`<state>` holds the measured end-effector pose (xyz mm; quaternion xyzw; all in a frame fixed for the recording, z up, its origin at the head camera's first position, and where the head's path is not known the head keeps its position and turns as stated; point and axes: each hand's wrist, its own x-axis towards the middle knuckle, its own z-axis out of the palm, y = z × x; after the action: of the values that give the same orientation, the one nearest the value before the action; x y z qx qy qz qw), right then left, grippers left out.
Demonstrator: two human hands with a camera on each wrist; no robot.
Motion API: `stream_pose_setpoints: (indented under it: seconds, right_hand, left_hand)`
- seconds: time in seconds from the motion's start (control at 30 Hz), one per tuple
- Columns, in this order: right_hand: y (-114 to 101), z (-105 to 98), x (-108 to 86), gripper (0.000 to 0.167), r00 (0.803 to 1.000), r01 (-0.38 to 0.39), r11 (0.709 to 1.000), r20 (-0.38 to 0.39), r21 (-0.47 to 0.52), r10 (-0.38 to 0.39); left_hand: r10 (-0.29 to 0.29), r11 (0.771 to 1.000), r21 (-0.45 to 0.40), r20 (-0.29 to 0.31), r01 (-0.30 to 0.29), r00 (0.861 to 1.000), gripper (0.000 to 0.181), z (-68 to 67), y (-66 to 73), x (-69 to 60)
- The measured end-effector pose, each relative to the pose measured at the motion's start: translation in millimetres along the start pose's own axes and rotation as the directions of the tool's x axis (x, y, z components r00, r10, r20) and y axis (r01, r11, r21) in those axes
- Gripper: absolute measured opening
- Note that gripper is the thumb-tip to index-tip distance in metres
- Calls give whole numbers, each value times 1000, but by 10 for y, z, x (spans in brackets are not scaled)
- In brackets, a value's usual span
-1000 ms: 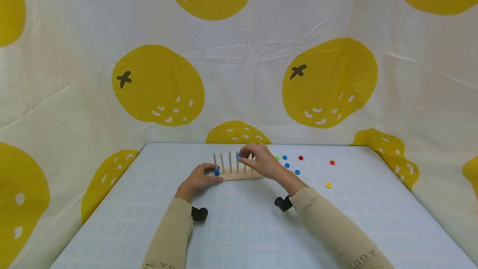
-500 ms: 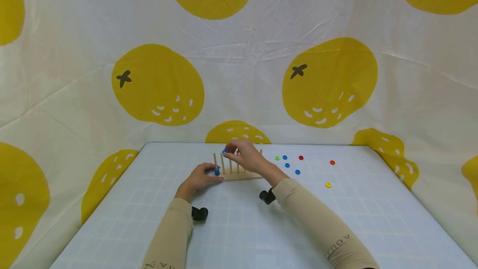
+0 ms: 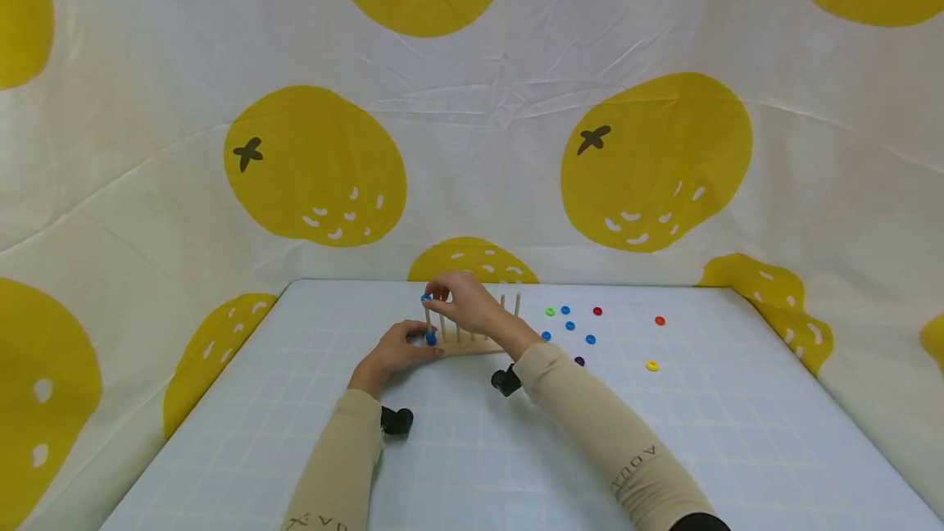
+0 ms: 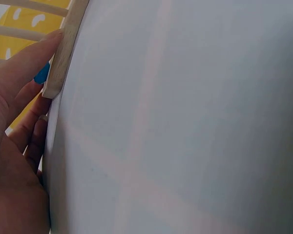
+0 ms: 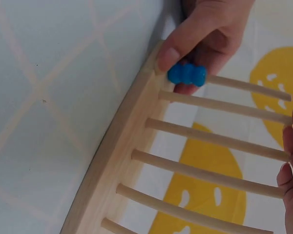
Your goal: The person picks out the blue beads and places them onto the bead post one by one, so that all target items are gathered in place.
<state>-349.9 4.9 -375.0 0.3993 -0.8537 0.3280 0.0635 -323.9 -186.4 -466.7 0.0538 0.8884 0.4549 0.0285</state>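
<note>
A wooden peg rack (image 3: pixel 472 347) stands on the table with a row of upright pegs. Its left end is gripped by my left hand (image 3: pixel 398 348), thumb on the front of the base and fingers behind. In the right wrist view, several blue rings (image 5: pixel 186 74) are stacked low on the end peg, beside the left thumb. My right hand (image 3: pixel 468 304) pinches another blue ring (image 3: pixel 426 297) at the top of that same leftmost peg. Whether the peg tip is inside this ring, I cannot tell. The right hand hides the tops of the middle pegs.
Loose rings lie right of the rack: several blue ones (image 3: pixel 570 325), a green ring (image 3: pixel 550 311), a red ring (image 3: pixel 597 311), an orange-red ring (image 3: pixel 660 320), a yellow ring (image 3: pixel 652 365) and a dark purple ring (image 3: pixel 579 360). A patterned curtain (image 3: pixel 487 154) rises behind the table.
My right hand has carried the blue ring leftward, from over the rack's right half to the top of the leftmost peg. The left hand and the rack have stayed in place.
</note>
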Motion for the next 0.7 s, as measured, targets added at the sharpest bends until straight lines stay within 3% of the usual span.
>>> stream_pose_setpoints:
  seconds: [0.43,0.7]
  right_hand:
    - [45,66,19,16,999,-33,999,31,-24,34]
    - [116,136,2,19,996,-52,994,62,-99,58]
  left_hand:
    - [-20,1000,2,-9,20,1000,51,4,-5,9]
    - [-16,1000,8,-21,17,1000,53,2,27,-16]
